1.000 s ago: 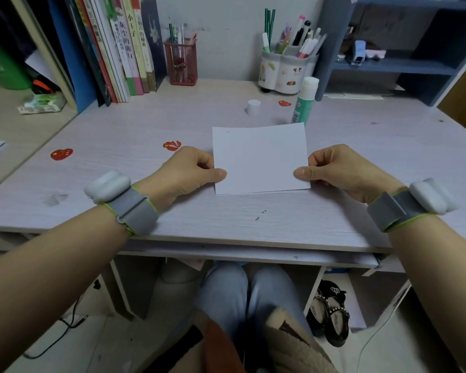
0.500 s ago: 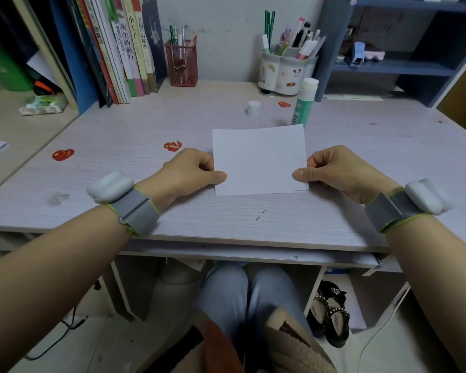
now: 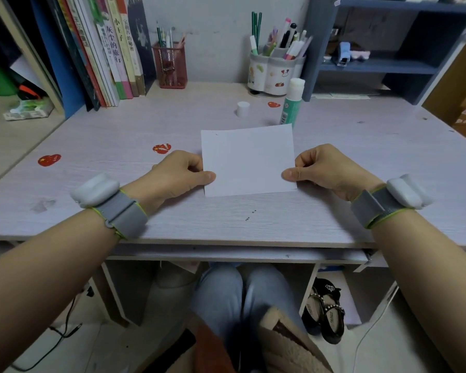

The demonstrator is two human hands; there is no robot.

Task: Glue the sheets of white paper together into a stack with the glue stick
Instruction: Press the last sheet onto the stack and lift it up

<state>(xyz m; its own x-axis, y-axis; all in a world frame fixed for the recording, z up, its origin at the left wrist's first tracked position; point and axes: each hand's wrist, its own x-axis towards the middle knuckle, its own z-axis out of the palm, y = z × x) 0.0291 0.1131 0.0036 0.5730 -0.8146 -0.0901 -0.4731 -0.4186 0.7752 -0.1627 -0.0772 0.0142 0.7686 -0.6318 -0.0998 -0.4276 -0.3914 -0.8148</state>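
Head view: white paper (image 3: 248, 160) lies between left hand (image 3: 178, 175) and right hand (image 3: 326, 168), each grip pinching an edge.

The paper (image 3: 248, 160) is plain white, the glue stick (image 3: 291, 103) green with a white cap, on a pale wood-grain desk (image 3: 119, 125) dotted with red stickers (image 3: 49, 159).

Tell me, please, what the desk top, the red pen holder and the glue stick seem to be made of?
Desk top: pale wood-grain laminate, probably; matte, streaked.
Red pen holder: wire mesh, likely metal; see-through.
Glue stick: smooth plastic tube; uncapped tip looks waxy white.
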